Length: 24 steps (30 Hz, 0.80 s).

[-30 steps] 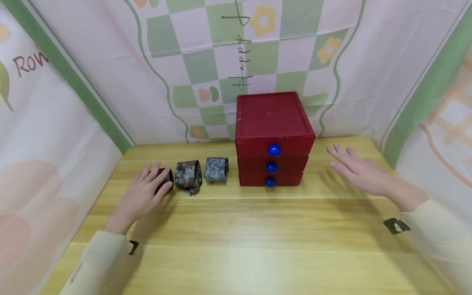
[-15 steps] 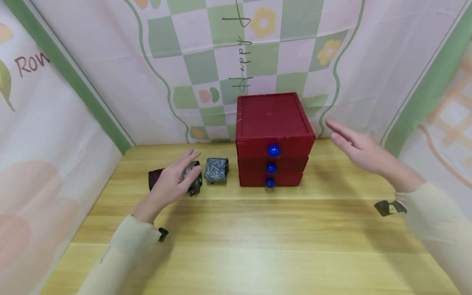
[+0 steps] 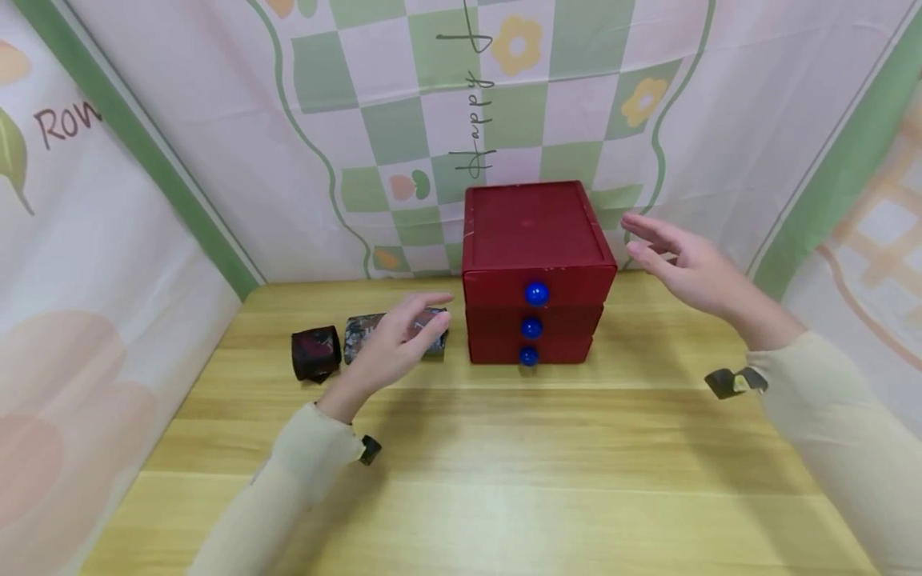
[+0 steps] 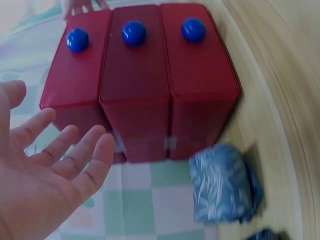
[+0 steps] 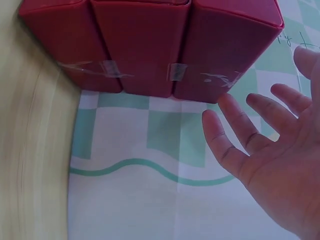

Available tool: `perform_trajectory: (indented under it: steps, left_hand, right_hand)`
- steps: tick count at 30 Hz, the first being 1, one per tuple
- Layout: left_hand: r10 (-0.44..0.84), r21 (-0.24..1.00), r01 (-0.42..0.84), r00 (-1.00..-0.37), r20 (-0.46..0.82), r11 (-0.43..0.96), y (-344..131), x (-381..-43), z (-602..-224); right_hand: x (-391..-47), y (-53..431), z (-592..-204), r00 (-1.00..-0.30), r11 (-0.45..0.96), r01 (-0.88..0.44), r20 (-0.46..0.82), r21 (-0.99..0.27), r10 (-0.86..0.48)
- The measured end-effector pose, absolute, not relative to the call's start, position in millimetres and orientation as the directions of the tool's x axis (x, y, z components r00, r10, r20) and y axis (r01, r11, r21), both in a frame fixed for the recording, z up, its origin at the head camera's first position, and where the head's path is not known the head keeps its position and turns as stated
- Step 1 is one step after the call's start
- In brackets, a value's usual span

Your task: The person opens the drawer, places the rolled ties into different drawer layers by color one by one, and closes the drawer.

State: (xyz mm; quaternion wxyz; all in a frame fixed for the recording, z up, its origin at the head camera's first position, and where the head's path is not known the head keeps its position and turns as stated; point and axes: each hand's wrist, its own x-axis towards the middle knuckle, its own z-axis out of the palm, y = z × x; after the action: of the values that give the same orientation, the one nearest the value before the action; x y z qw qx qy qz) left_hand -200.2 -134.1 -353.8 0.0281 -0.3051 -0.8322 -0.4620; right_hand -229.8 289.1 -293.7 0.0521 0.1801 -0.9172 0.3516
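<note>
A red three-drawer box (image 3: 529, 228) with blue round knobs (image 3: 536, 294) stands on the table, its drawers closed. To its left lie three rolled neckties: a dark red and black one (image 3: 315, 354), a dark patterned one (image 3: 358, 334) and a grey leaf-patterned one (image 4: 220, 185). My left hand (image 3: 392, 340) hovers over the two nearer ties and partly hides them in the head view. In the left wrist view, its fingers (image 4: 90, 172) are spread, with nothing in them. Beside the box's right side, my right hand (image 3: 695, 268) is raised, palm toward the box, also holding nothing.
The wooden table (image 3: 504, 472) runs up to a checked, printed cloth (image 3: 403, 128) behind the box. Cloth walls also rise at the left (image 3: 122, 264) and right (image 3: 864, 264). Dark bands (image 3: 735, 382) show at the cuffs.
My left hand has moved right, from over the dark red tie toward the box. My right hand has risen and come closer to the box's right side. The ties and box stay put.
</note>
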Motion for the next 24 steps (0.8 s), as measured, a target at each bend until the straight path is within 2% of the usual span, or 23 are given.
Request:
perform_trajectory:
  steps: [8, 17, 24]
  left_hand:
    - [0.554, 0.918, 0.314, -0.822, 0.134, 0.244, -105.6, -205.8, -349.5]
    - [0.663, 0.988, 0.038, -0.745, -0.07, 0.147, -76.6, -213.8, -350.0]
    - [0.713, 0.987, -0.142, -0.684, -0.154, 0.076, -56.7, -223.9, -355.4]
  right_hand:
    - [-240.2, 279.5, -290.7, -0.932, 0.661, -0.358, 0.204, -0.66, -0.3]
    - [-247.4, 273.5, -289.6, -0.932, 0.582, -0.345, 0.196, -0.736, -0.305]
    - [-257.7, 270.4, -294.6, -0.921, 0.448, -0.34, 0.196, -0.827, -0.337]
